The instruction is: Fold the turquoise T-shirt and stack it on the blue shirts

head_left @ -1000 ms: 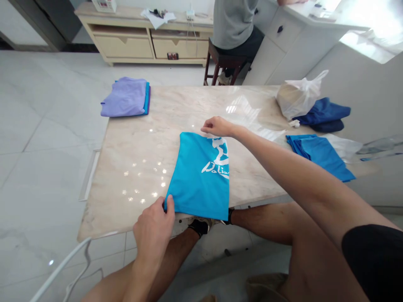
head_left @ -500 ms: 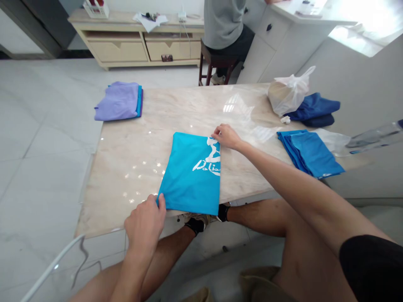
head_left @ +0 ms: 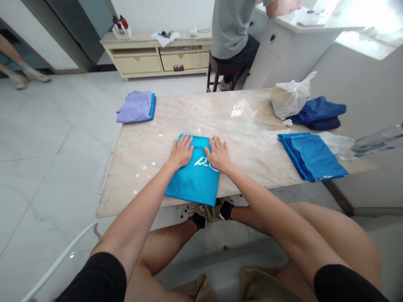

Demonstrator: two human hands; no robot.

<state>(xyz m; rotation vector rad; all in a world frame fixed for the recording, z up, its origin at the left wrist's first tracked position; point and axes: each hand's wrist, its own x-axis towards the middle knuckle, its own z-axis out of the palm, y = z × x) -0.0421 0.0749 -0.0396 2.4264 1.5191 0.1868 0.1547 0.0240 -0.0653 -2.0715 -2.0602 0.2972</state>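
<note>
On the pale, glossy marble-topped table (head_left: 151, 147), near its front edge, lies a bright turquoise folded shirt with white lettering (head_left: 193, 182), its near end reaching just over the table's rim. Both of the person's hands rest flat on the far half of this shirt, side by side and slightly apart. The left hand (head_left: 181, 152) lies palm down with its fingers spread open and straight, gripping nothing. The right hand (head_left: 218, 154) lies the same way, fingers extended and fanned, covering part of the white lettering.

Well apart to the right on the tabletop sits a stack of folded blue cloths (head_left: 311, 156), and behind it a dark navy bundle of fabric (head_left: 321, 112) touches a crumpled white plastic bag (head_left: 291, 97). A sheet of clear plastic wrapping (head_left: 338, 144) lies just beside the blue stack. At the far left corner rests a folded lilac garment (head_left: 136, 107) on top of a turquoise one.

Beyond the table, a person in a grey top (head_left: 231, 25) sits on a dark wooden stool (head_left: 222, 72), and a cream wooden low cabinet (head_left: 157, 56) stands against the wall.
</note>
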